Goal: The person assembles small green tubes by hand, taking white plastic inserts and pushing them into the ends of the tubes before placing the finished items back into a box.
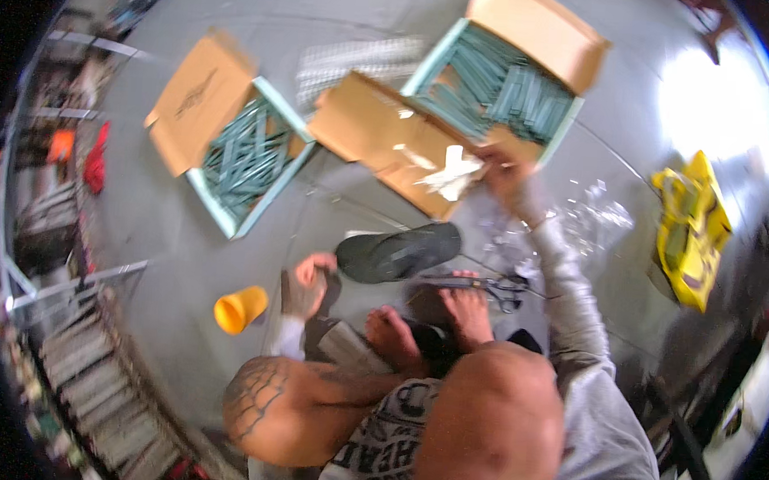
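Our right hand (502, 178) is stretched out to the near rim of the right carton (505, 90), fingers apparently closed on a crumpled white wrapper (451, 172); motion blur, so we can't confirm the grip. Left hand (306, 281) rests low by the black sandal (399, 251), loosely curled, holding nothing that we can make out. Both cartons sit open: the right one packed with teal strips, the left carton (248, 159) holding a looser pile. Unpacking looks barely begun. Scissors (497, 288) lie nearby, orange cup (240, 308) stands aside.
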The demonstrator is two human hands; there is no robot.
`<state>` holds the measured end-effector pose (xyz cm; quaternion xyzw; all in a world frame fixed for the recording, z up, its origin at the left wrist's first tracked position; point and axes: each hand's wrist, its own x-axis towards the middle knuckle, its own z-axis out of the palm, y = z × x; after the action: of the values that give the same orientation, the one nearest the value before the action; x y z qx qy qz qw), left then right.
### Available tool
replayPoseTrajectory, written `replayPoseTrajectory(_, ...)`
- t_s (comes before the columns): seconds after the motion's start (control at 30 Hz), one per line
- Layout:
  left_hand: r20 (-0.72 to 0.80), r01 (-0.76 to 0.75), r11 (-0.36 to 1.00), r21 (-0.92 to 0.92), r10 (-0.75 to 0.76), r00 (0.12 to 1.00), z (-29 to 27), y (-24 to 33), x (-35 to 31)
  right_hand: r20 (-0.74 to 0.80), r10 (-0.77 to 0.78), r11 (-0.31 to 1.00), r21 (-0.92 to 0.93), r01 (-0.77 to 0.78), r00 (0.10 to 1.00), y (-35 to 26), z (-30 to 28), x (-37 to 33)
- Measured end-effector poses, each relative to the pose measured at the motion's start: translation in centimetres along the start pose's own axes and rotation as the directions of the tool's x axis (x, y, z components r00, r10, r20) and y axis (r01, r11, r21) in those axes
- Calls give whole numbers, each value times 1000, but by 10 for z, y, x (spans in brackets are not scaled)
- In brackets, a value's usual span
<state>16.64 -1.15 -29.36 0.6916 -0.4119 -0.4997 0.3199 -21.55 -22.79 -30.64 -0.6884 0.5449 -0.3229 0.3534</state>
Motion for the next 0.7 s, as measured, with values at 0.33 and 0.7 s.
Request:
replayPoseTrajectory(0.33,-158,29,319,947,387,909,-159,-5,169,234,119,911,361,-200,965,-7,-25,28)
replayPoseTrajectory(0.7,306,-413,-65,908,776,551,-171,88,142,424,-65,897,421,-133,903,-85,64,14)
